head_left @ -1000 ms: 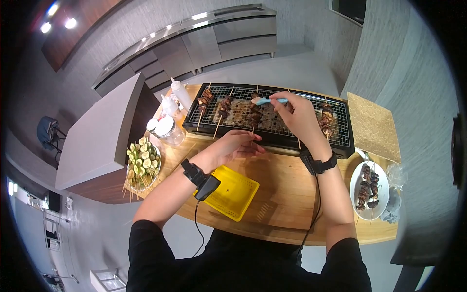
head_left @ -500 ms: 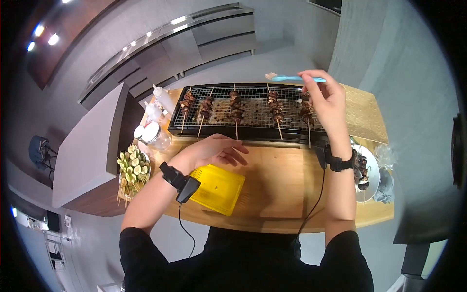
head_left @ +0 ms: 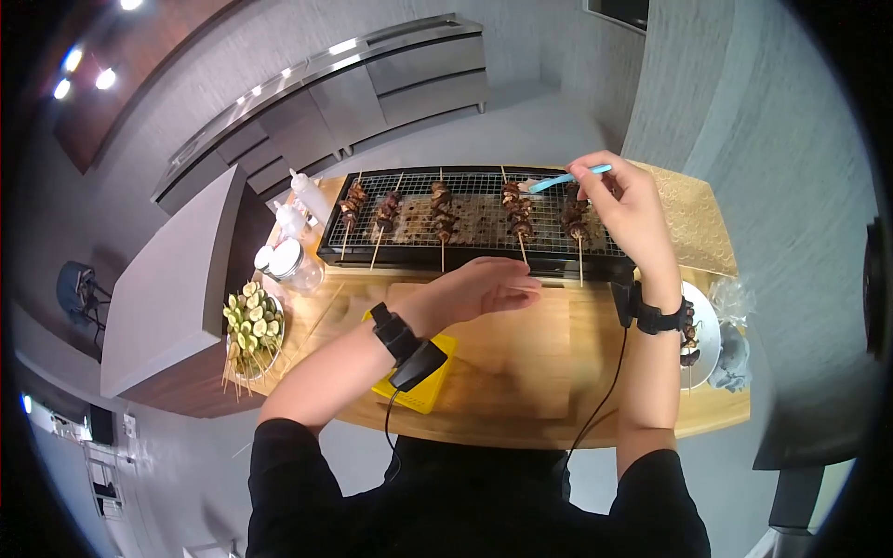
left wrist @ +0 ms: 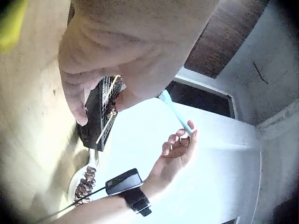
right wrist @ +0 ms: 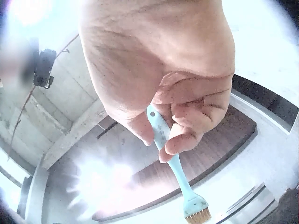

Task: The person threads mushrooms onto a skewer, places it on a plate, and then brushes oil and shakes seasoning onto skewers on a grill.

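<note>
My right hand [head_left: 633, 205] pinches the light blue handle of a basting brush [right wrist: 180, 175] between thumb and fingers, over the right part of the grill. In the head view the brush's bristles are close beside the top of the fourth meat skewer [head_left: 517, 216] from the left. My left hand [head_left: 493, 288] hovers at the grill's front edge with its fingertips by that skewer's stick end. The left wrist view shows a gap between its thumb and fingers, with the grill [left wrist: 93, 112] behind. Further meat skewers, such as one at the right [head_left: 574, 214], lie across the wire grate.
Under my left forearm sits a yellow tray [head_left: 430, 386] on the wooden table. Squeeze bottles [head_left: 310, 195], jars [head_left: 293, 265] and a plate of sliced vegetable skewers [head_left: 253, 321] stand left. At the right are a white plate [head_left: 707, 321] with more skewers and a gold board [head_left: 693, 219].
The brush moved from the third skewer, was lifted over the grill's back edge, then came down by the fourth. My left hand left the third skewer's stick and moved right.
</note>
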Tool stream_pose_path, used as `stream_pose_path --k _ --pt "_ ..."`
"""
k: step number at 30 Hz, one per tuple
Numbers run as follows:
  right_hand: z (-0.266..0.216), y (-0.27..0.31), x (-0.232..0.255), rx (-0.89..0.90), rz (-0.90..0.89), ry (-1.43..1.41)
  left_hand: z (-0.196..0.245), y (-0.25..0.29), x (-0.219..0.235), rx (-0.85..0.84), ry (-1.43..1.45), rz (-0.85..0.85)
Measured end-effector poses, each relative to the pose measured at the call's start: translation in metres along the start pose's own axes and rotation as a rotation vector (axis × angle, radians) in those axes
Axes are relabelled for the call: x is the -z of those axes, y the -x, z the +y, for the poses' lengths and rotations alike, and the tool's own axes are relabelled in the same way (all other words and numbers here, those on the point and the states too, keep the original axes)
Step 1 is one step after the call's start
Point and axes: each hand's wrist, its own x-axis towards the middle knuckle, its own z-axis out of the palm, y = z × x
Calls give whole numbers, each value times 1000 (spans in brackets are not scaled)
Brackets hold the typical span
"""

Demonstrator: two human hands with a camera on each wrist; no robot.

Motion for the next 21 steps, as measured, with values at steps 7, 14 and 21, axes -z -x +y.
stream_pose_path --k 7,14,21 --pt "6 -1 -2 24 12 28 5 -17 9 -107 57 106" --pt "18 -7 -7 37 -34 62 7 -5 7 -105 80 192" --pt "19 -5 -18 38 -126 56 0 -5 17 -85 57 196"
